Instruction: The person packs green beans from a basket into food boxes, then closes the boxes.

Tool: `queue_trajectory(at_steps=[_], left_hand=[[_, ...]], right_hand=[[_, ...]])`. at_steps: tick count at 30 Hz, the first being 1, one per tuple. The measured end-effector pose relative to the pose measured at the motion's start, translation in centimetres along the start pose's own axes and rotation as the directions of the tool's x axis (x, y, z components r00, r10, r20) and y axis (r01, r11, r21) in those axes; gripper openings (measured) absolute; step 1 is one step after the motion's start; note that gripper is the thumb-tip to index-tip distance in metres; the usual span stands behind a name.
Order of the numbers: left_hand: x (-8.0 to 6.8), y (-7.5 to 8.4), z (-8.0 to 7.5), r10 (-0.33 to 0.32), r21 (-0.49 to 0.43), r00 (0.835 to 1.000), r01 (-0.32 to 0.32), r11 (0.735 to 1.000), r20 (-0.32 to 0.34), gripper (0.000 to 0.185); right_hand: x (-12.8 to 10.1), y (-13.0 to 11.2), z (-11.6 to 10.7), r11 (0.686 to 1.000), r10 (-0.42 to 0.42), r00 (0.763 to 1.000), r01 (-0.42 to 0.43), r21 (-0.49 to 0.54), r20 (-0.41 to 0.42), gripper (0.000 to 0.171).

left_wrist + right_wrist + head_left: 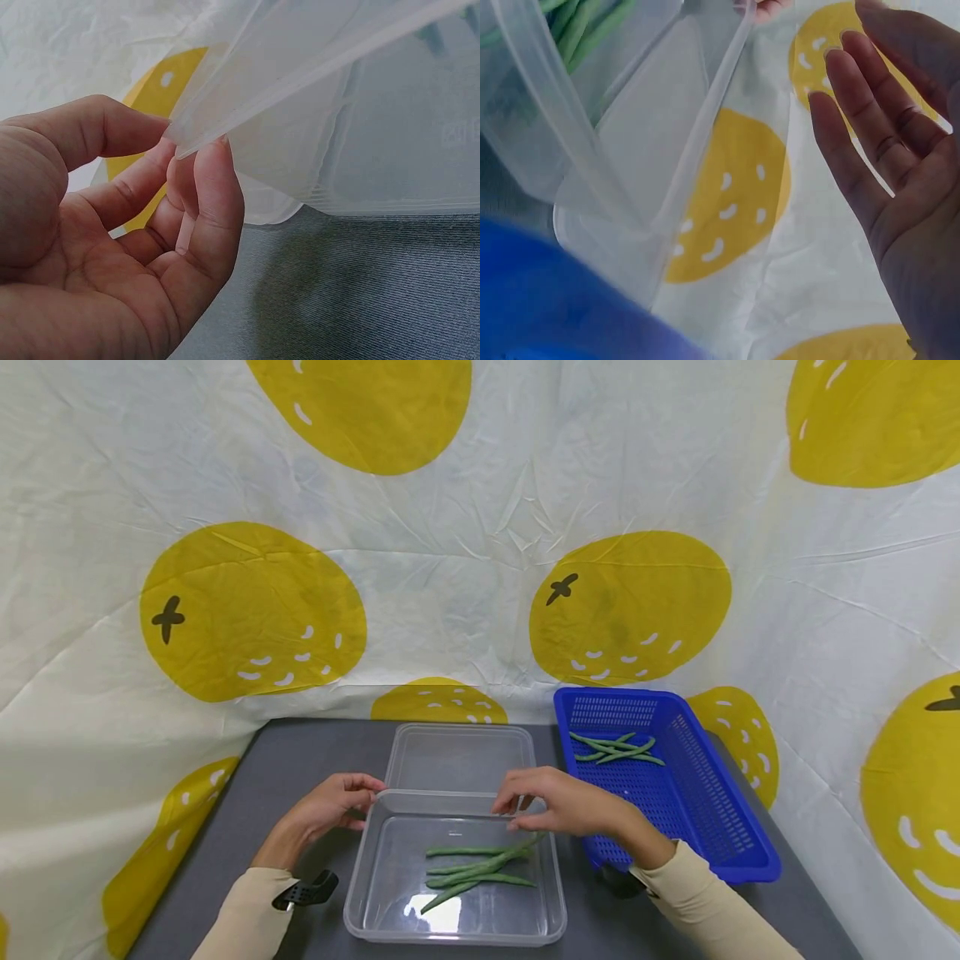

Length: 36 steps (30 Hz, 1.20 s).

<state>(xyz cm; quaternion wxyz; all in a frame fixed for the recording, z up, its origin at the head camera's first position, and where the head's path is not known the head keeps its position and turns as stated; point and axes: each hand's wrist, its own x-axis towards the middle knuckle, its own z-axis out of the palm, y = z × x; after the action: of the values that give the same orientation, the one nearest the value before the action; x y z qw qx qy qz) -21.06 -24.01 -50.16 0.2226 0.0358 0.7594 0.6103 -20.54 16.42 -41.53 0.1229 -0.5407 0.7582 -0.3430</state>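
A clear plastic container (457, 937) sits on the dark table, with several green beans (480, 870) lying loosely across its bottom. At its far left corner my left hand (333, 806) pinches the rim. In the left wrist view, the thumb and fingertips (214, 161) meet at that container corner (247, 120). Over the far right corner hovers my right hand (566, 802), its fingers loosely bent and holding nothing. The right wrist view shows those fingers (862, 120) apart from the container rim (709, 112).
Behind the container lies a flat clear lid (461, 756). To the right stands a blue perforated basket (723, 810), with several more green beans (618, 749) at its far end. A white cloth (450, 610) with yellow fruit prints hangs behind the table (300, 743).
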Motion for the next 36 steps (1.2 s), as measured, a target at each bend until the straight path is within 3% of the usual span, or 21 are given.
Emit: queue_trajectory(at_steps=[11, 17, 27, 36], left_hand=[[0.0, 0.2, 0.0, -0.006, 0.006, 1.000, 0.006, 1.000, -0.009, 0.038], [-0.1, 0.3, 0.2, -0.008, 0.005, 1.000, 0.009, 1.000, -0.010, 0.038], [-0.1, 0.2, 0.1, -0.011, 0.005, 1.000, 0.011, 1.000, -0.005, 0.037], [-0.1, 0.1, 0.1, -0.017, -0.001, 1.000, 0.017, 1.000, -0.011, 0.035]], right_hand=[[-2.7, 1.9, -1.9, 0.992, 0.119, 0.988, -0.122, -0.023, -0.096, 0.021], [-4.4, 3.3, -2.9, 0.981, 0.190, 0.971, -0.194, -0.015, -0.148, 0.024], [-6.3, 5.5, -4.3, 0.921, 0.354, 0.898, -0.383, -0.070, -0.261, 0.026], [-7.7, 7.6, -5.2, 0.892, 0.403, 0.852, -0.447, -0.067, -0.333, 0.023]])
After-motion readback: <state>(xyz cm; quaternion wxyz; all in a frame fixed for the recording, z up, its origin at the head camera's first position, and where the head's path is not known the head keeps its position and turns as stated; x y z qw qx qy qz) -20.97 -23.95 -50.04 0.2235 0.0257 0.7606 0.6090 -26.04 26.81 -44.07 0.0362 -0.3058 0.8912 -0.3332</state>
